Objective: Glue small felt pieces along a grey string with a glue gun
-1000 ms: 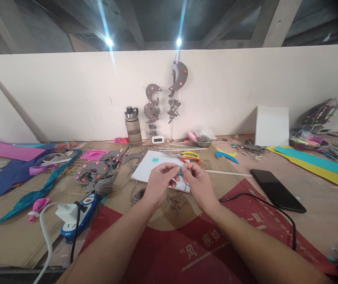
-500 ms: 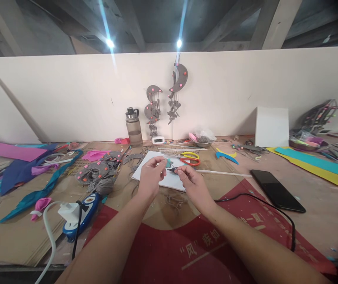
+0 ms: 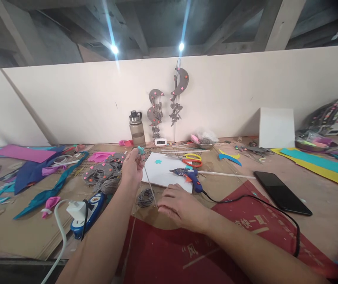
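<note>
My left hand (image 3: 132,169) pinches a small teal star-like piece (image 3: 141,150), raised over the left edge of a white board (image 3: 169,179). A thin grey cord (image 3: 149,179) runs from that piece down to my right hand (image 3: 176,203), whose closed fingers are at the cord's lower part. Another teal star (image 3: 158,161) lies on the board. A blue glue gun (image 3: 186,172) rests at the board's right side, just beyond my right hand. Between my hands sits a coil of grey cord (image 3: 145,198).
Scissors (image 3: 192,159) lie on the board's far edge. A black phone (image 3: 281,192) is right, past the glue gun's cable. A blue power strip (image 3: 88,217) and grey felt pieces (image 3: 101,171) lie left. A bottle (image 3: 137,130) stands behind.
My left hand has moved left and up with the teal piece. My right hand has come down towards me, stretching the cord. The glue gun, a teal star and the cord coil now show. The view has shifted slightly.
</note>
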`<state>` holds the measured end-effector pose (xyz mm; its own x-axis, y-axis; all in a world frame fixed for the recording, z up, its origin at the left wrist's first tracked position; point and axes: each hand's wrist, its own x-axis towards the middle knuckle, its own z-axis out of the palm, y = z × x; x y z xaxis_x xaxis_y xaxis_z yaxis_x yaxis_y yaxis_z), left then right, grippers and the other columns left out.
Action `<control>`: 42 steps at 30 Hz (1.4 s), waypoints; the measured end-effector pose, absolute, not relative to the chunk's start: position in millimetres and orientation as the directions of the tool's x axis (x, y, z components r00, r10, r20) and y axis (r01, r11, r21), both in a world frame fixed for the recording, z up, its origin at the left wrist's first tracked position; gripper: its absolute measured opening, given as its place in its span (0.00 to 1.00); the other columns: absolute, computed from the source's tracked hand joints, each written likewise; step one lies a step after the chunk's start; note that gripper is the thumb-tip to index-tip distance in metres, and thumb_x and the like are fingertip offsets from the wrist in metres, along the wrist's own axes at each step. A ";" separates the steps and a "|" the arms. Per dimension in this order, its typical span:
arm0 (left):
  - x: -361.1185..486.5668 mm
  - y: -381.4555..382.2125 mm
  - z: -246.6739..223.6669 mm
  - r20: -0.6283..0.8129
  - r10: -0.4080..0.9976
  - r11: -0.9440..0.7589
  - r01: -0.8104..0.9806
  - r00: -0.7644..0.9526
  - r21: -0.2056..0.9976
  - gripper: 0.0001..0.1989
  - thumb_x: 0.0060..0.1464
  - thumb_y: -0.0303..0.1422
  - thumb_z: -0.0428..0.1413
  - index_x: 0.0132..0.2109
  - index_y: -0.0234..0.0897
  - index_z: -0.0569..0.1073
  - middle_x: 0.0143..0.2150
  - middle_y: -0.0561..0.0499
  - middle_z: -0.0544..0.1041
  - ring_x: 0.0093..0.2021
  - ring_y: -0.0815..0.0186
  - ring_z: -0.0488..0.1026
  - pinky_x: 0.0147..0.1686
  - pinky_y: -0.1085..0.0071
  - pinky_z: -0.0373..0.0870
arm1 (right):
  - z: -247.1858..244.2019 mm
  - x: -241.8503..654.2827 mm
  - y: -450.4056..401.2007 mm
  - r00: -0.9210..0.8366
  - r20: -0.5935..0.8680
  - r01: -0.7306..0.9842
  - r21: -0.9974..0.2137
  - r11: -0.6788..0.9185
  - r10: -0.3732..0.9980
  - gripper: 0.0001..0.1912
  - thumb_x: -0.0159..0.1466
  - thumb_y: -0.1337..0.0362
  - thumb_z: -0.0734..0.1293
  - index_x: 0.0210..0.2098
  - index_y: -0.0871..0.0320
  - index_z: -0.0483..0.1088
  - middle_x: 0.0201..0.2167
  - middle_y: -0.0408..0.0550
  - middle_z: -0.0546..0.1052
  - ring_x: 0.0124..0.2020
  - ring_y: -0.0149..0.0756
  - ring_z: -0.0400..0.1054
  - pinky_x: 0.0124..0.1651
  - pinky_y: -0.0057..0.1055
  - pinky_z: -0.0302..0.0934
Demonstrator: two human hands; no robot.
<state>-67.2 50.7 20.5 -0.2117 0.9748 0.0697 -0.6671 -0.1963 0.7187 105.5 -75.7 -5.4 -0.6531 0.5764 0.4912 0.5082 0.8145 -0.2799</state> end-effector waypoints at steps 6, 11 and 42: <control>-71.6 47.6 29.0 -0.014 0.997 -0.054 -0.808 -0.077 0.587 0.09 0.45 0.29 0.61 0.31 0.34 0.67 0.20 0.59 0.68 0.18 0.80 0.65 0.12 0.85 0.50 | 5.7 120.5 -73.0 -0.685 0.456 0.492 -0.286 0.822 0.569 0.15 0.67 0.56 0.57 0.33 0.57 0.71 0.33 0.47 0.73 0.38 0.33 0.63 0.42 0.31 0.55; -74.8 46.4 31.4 0.028 0.999 -0.042 -0.822 -0.032 0.568 0.12 0.45 0.29 0.61 0.28 0.34 0.63 0.19 0.61 0.62 0.13 0.83 0.54 0.11 0.84 0.45 | 14.3 136.6 -62.5 -0.370 0.531 0.735 -0.335 0.590 0.762 0.15 0.67 0.59 0.55 0.32 0.57 0.69 0.32 0.49 0.72 0.34 0.33 0.65 0.37 0.30 0.55; -38.9 30.9 12.8 0.287 0.952 -0.307 -0.318 -0.110 0.897 0.12 0.40 0.37 0.63 0.30 0.33 0.73 0.24 0.56 0.68 0.15 0.81 0.50 0.14 0.78 0.42 | 10.9 140.0 -46.8 0.099 0.402 0.062 -0.915 0.398 0.910 0.16 0.59 0.60 0.63 0.45 0.55 0.56 0.46 0.48 0.71 0.29 0.28 0.67 0.24 0.26 0.63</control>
<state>-38.9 30.9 12.8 -0.1102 0.9517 0.2867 -0.3182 -0.3071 0.8969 140.0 -46.8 10.9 0.0994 0.9102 0.4022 0.0620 0.3977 -0.9154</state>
